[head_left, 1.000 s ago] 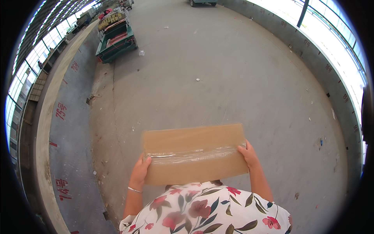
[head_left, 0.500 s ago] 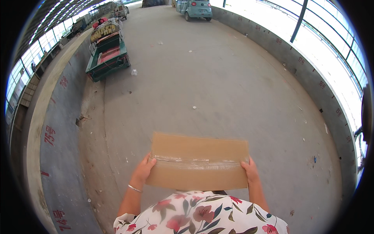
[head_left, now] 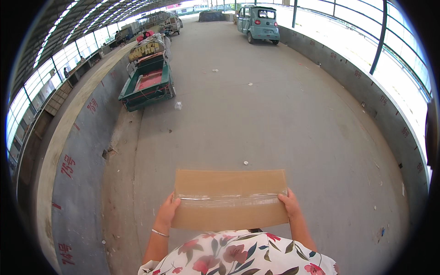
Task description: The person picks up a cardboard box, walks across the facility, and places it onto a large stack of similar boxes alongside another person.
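A brown cardboard box [head_left: 229, 215] is held level in front of my body, with clear tape running across the middle of its top. My left hand [head_left: 167, 211] grips its left end, the thumb resting on the top near the tape. At the opposite end my right hand [head_left: 290, 204] does the same, its thumb by the tape's right end. The fingers of both hands are mostly hidden behind the box's sides. A bracelet circles my left wrist, and a floral top covers my body just below the box.
A green cargo tricycle [head_left: 146, 85] stands by the low wall [head_left: 87, 151] on the left. Farther off at the right is a light blue small vehicle [head_left: 259, 25]. Another low wall [head_left: 366, 87] bends along the right. Bits of litter [head_left: 178, 105] dot the concrete floor [head_left: 220, 119].
The view has tilted up and swung left, so the vehicles and walls sit lower and farther right. The floor litter has shifted likewise. Both hands keep their hold on the box.
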Action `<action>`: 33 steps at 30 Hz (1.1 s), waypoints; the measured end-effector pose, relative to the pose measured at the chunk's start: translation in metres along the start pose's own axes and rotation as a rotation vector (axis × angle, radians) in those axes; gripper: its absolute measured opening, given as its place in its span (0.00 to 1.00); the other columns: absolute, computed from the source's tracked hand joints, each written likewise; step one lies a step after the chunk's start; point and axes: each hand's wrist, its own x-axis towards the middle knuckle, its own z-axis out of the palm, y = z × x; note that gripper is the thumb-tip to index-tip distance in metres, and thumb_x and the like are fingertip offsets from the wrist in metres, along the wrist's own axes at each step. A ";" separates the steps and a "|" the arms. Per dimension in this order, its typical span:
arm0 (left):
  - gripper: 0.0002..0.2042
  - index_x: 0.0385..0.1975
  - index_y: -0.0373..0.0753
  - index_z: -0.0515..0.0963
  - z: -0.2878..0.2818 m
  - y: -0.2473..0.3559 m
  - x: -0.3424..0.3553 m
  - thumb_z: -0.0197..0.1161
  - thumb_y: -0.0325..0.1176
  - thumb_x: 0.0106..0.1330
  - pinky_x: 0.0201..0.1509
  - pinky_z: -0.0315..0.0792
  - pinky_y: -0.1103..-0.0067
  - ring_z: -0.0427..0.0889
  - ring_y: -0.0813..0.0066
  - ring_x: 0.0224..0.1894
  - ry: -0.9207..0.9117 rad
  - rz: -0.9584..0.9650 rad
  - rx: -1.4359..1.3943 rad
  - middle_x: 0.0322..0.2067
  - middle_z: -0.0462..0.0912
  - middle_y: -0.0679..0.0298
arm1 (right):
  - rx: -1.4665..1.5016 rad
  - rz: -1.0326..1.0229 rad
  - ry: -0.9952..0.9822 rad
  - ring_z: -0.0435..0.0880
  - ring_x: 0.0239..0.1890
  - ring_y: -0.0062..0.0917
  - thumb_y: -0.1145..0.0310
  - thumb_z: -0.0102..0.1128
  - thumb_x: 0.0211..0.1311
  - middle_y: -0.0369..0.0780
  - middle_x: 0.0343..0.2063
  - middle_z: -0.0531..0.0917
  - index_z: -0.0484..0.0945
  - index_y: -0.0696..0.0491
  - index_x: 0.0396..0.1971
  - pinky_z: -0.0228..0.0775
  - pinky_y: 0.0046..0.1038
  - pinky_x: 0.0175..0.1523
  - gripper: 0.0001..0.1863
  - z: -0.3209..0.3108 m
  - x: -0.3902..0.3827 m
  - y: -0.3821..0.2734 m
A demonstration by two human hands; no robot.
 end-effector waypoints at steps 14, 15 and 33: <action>0.24 0.56 0.34 0.52 0.070 0.028 0.113 0.48 0.31 0.59 0.52 0.61 0.79 0.65 0.72 0.50 -0.025 -0.065 -0.085 0.50 0.64 0.58 | 0.004 0.054 0.003 0.70 0.43 0.24 0.74 0.49 0.47 0.41 0.42 0.71 0.60 0.60 0.49 0.62 0.24 0.47 0.26 -0.043 0.126 -0.032; 0.25 0.56 0.34 0.52 0.076 0.034 0.126 0.49 0.32 0.59 0.51 0.61 0.79 0.65 0.72 0.50 -0.017 -0.104 -0.024 0.50 0.63 0.57 | 0.009 0.037 0.002 0.70 0.43 0.24 0.74 0.49 0.46 0.41 0.42 0.71 0.60 0.60 0.50 0.62 0.24 0.47 0.26 -0.046 0.134 -0.030; 0.29 0.56 0.33 0.52 0.133 0.082 0.365 0.54 0.33 0.55 0.50 0.64 0.78 0.68 0.72 0.47 -0.223 -0.090 0.206 0.48 0.66 0.57 | 0.053 -0.020 0.177 0.71 0.43 0.26 0.77 0.46 0.46 0.42 0.42 0.71 0.61 0.61 0.48 0.63 0.26 0.48 0.24 -0.065 0.278 -0.092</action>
